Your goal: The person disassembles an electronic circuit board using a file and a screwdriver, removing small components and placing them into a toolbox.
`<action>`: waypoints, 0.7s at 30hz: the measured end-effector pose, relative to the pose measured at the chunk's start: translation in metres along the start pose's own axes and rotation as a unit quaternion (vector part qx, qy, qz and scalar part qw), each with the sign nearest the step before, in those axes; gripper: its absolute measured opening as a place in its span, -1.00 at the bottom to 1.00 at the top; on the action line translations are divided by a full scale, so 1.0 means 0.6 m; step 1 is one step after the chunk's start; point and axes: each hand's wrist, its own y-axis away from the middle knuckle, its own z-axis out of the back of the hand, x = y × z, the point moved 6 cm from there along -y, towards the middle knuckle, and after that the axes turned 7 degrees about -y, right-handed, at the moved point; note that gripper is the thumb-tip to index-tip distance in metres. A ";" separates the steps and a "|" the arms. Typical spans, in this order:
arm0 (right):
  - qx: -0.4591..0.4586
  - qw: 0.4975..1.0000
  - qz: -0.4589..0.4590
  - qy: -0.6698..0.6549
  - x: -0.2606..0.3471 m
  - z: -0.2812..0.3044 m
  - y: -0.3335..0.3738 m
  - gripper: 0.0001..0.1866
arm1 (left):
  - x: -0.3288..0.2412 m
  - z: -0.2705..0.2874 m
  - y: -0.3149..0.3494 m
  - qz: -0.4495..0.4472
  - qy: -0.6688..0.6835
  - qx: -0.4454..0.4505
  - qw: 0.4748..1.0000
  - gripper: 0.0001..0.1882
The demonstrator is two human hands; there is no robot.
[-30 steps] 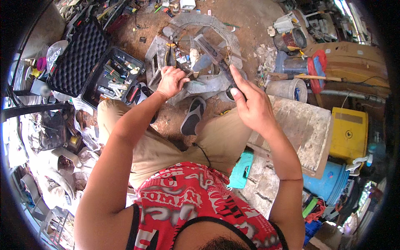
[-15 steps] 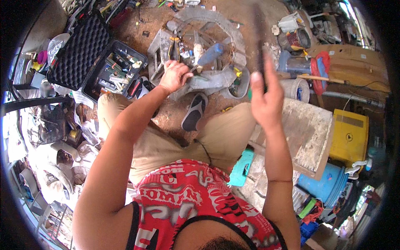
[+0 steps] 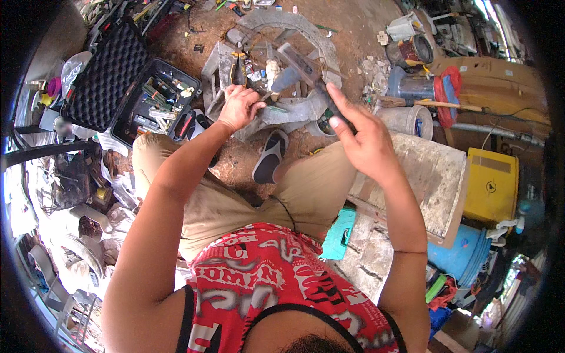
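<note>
My right hand point(image 3: 365, 138) is wrapped round the dark handle of a hammer point(image 3: 301, 65), its block-shaped head tilted over a grey ring-shaped frame point(image 3: 315, 30). My left hand point(image 3: 239, 109) is closed at the near side of that frame, fingers bent and pressed together. Whatever those fingers pinch is too small and hidden to make out. Just beyond them, pliers with yellow-and-black handles point(image 3: 238, 69) stand in the frame. Partly behind the hammer lies a blue bottle point(image 3: 285, 80), among small loose parts.
An open black case point(image 3: 154, 97) with a foam-lined lid holds several tools on the left. To the right are a worn wooden board point(image 3: 421, 182), a yellow case point(image 3: 491, 185), a blue bucket point(image 3: 462, 253) and a white bucket point(image 3: 406, 119). A teal case point(image 3: 339, 235) lies beside my right thigh.
My right hand has swung the hammer down and left, from raised upright to over the ring-shaped frame. My left hand stays closed in nearly the same place.
</note>
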 end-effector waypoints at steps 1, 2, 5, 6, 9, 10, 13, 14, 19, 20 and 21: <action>0.010 1.000 -0.016 0.002 -0.005 -0.008 0.002 -0.44 | 0.000 -0.001 0.001 -0.001 0.009 -0.002 1.000 -0.72; -0.049 0.998 0.030 0.003 0.003 0.013 0.001 -0.45 | 0.001 0.000 0.000 -0.001 0.009 -0.002 1.000 -0.72; -0.248 0.960 0.126 -0.033 0.036 0.100 0.010 -0.50 | 0.010 0.006 0.009 0.002 0.008 -0.012 1.000 -0.71; -0.290 0.946 0.127 -0.066 0.034 0.118 0.019 -0.51 | 0.008 0.006 0.007 0.001 0.011 -0.010 1.000 -0.71; -0.276 0.944 0.127 -0.127 -0.002 0.096 0.031 -0.48 | -0.003 0.006 0.001 -0.008 0.028 -0.030 0.999 -0.71; -0.221 0.960 0.119 -0.122 -0.006 0.060 0.021 -0.47 | -0.002 0.005 0.003 -0.009 0.024 -0.029 0.999 -0.71; -0.132 0.988 0.056 -0.058 -0.003 -0.010 0.009 -0.47 | 0.004 0.006 0.004 -0.008 0.012 -0.027 1.000 -0.72; -0.142 0.988 0.035 -0.053 -0.007 -0.011 0.010 -0.47 | 0.006 0.006 -0.003 -0.011 0.017 -0.033 0.999 -0.72; -0.196 0.928 -0.018 -0.316 -0.034 -0.018 -0.035 -0.31 | 0.008 0.007 0.005 -0.005 0.013 -0.009 1.000 -0.73; -0.169 0.942 -0.013 -0.288 -0.029 -0.027 -0.046 -0.25 | 0.003 0.004 0.001 -0.006 0.012 -0.004 1.000 -0.73; -0.137 0.954 -0.007 -0.267 -0.019 -0.044 -0.064 -0.20 | 0.005 0.003 0.002 -0.014 0.014 -0.031 0.999 -0.73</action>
